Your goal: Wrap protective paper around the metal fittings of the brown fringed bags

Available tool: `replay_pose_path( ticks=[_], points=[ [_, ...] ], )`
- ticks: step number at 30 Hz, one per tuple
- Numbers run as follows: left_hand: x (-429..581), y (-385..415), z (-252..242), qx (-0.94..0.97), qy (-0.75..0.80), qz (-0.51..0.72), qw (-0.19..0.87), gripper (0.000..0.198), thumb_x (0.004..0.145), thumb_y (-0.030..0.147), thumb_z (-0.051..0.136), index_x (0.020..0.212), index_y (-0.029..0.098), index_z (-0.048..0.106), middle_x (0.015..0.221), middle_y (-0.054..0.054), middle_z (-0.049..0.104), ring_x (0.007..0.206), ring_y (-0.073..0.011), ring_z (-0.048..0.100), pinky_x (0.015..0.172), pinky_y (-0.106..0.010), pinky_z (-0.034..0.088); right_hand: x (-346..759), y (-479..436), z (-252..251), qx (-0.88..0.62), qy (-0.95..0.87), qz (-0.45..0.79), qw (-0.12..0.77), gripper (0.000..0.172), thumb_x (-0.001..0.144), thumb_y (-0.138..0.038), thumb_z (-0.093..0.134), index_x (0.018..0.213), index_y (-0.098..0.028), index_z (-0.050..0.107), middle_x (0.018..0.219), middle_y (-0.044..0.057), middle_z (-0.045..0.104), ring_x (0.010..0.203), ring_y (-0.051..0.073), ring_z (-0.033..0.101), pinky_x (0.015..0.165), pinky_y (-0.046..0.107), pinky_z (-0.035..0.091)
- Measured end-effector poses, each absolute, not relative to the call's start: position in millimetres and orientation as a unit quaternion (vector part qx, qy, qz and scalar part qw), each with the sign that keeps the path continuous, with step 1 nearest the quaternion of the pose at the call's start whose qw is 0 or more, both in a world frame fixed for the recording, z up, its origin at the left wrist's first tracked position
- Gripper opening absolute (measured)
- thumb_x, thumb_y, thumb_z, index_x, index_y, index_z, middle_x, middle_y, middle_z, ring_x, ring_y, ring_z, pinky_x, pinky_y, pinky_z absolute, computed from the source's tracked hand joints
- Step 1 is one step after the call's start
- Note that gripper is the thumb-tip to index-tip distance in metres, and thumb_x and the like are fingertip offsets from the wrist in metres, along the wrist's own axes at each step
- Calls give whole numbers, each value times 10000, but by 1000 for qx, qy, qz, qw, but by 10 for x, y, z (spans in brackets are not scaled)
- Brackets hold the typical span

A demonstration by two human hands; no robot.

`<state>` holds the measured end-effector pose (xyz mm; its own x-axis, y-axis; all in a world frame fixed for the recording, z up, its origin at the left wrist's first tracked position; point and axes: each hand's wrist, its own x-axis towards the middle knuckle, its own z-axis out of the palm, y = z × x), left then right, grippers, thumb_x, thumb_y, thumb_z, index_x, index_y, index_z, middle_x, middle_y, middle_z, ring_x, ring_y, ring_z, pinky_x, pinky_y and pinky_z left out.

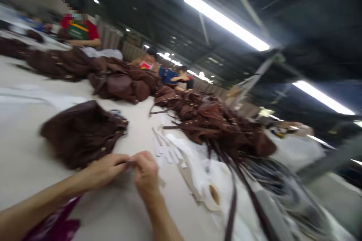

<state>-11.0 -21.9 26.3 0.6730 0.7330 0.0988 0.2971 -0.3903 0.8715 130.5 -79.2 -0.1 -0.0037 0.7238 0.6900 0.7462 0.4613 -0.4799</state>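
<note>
My left hand [106,169] and my right hand [145,171] meet low in front of me, fingertips pinched close together. Whatever lies between them is small, dark and too blurred to name. Just beyond my left hand, a dark brown bag [83,133] slumps on the pale table [113,211], small metal fittings along its right edge. Beyond my right hand lie several white paper strips [166,152] with thin cords or tags.
Brown bags [212,116] with straps are heaped along the table, with more bags [121,83] further left. A white roll [210,196] lies at right beside dangling dark straps [232,203] and clear plastic [294,192]. A co-worker [80,30] stands across the table.
</note>
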Motion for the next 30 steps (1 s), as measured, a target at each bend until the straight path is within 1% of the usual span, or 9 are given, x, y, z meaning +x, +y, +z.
replay_pose_path(
  ticks=[2,4,6,11,15,20,24,27,30],
  points=[
    [-191,-201,196,821,305,188,445,289,747,361,432,741,149,629,757,-13,628,751,-179,531,672,-233,380,1339,-810,6,-501,-708,44,496,222,821,-80,485,766,-208,658,735,21,624,736,166,592,676,268,473],
    [-215,-174,148,817,322,196,436,246,743,298,419,730,155,619,728,1,591,736,-162,508,632,-224,355,1391,-780,-21,-490,-718,73,489,181,859,-126,512,824,-216,664,799,22,640,769,163,599,704,266,470],
    [-207,-175,141,807,354,195,430,218,743,290,436,698,161,605,675,14,547,690,-146,481,595,-223,332,1436,-772,-36,-480,-729,83,481,175,881,-150,513,870,-226,670,844,23,643,800,162,607,725,260,472],
    [-193,-268,194,791,369,207,442,199,742,281,446,663,170,590,630,25,496,645,-131,424,577,-228,303,1511,-856,-7,-455,-773,75,436,221,905,-143,485,971,-236,675,956,37,641,878,149,626,774,230,488],
    [-211,-223,165,781,356,200,472,142,690,254,459,639,166,558,577,39,427,613,-117,391,545,-233,259,1539,-865,10,-441,-797,63,409,261,907,-132,474,1035,-249,669,1007,45,639,920,145,630,803,219,496],
    [-203,-151,89,730,363,209,539,155,644,289,487,669,162,573,588,42,436,600,-112,387,522,-238,251,1552,-887,56,-440,-815,71,370,274,906,-207,494,1135,-231,643,1121,87,622,1048,194,607,899,282,499],
    [-188,-158,48,695,357,229,581,194,612,320,526,686,153,589,600,39,440,587,-108,370,510,-240,240,1530,-880,51,-445,-798,77,398,235,916,-220,484,1056,-232,672,1060,80,646,991,187,635,864,277,522],
    [-191,-150,61,662,360,227,617,206,569,317,543,686,153,588,553,45,413,538,-102,341,492,-242,220,1507,-845,37,-434,-792,98,418,159,889,-208,536,973,-225,671,1012,78,650,950,190,643,845,284,527],
    [-205,-154,145,643,357,216,642,224,556,349,526,670,161,569,511,49,378,496,-106,318,469,-240,217,1489,-828,67,-424,-787,116,433,153,880,-168,530,942,-219,660,1001,80,646,941,186,639,832,286,523]
  ],
)
